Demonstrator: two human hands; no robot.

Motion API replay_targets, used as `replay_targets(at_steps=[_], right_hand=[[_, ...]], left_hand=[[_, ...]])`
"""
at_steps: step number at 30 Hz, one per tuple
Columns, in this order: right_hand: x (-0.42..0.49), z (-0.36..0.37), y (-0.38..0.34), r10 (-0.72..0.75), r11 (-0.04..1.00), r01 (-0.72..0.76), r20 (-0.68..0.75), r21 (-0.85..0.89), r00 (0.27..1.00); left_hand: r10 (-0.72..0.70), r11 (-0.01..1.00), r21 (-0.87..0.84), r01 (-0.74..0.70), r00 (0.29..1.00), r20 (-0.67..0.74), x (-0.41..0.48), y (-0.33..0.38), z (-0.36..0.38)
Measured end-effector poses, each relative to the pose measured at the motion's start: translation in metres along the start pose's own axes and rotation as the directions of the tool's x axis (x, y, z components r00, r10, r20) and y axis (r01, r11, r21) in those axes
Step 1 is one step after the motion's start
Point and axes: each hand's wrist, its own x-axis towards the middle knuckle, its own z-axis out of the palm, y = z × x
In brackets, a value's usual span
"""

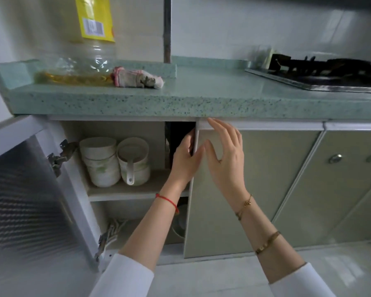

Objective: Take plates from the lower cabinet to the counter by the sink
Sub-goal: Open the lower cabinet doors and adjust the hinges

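The lower cabinet (124,129) stands with its left door (30,189) swung wide open, metal hinges showing along the frame. The left hand (185,159) grips the free edge of the second door (255,189), fingers curled behind the edge and thumb on the front. The right hand (225,151) is spread with loose, parted fingers over the upper face of that door and holds nothing; I cannot tell whether it touches the panel. On the inner shelf (137,190) sit two stacks of pale bowls (101,161), the right stack with a white scoop (130,172) in it. Below the shelf, in the gap between the left forearm and the second door, a pale round rim shows that may be the plates (178,225), mostly hidden. A wire rack (114,228) lies to their left. Above, the green speckled surface (201,93) carries an oil bottle (79,61) with a yellow label, a work glove (137,77) just beside it, and a gas stove (330,71) well to the right.
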Motion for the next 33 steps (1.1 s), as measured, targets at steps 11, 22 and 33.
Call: replay_targets(at_steps=[11, 22, 33], right_hand=[[-0.010, -0.024, -0.009, -0.015, 0.998, 0.011, -0.072, -0.064, 0.997], [-0.041, -0.094, -0.031, -0.078, 0.994, 0.061, -0.195, -0.091, 0.978], [-0.077, -0.194, -0.020, -0.137, 0.990, 0.120, -0.300, -0.074, 0.944]], left_hand=[[0.122, 0.978, -0.165, -0.129, 0.991, -0.048, -0.044, 0.012, 0.001], [0.292, 0.890, -0.411, -0.195, 0.938, 0.187, -0.111, 0.034, 0.014], [0.419, 0.798, -0.589, -0.124, 0.818, 0.395, -0.141, 0.060, 0.083]])
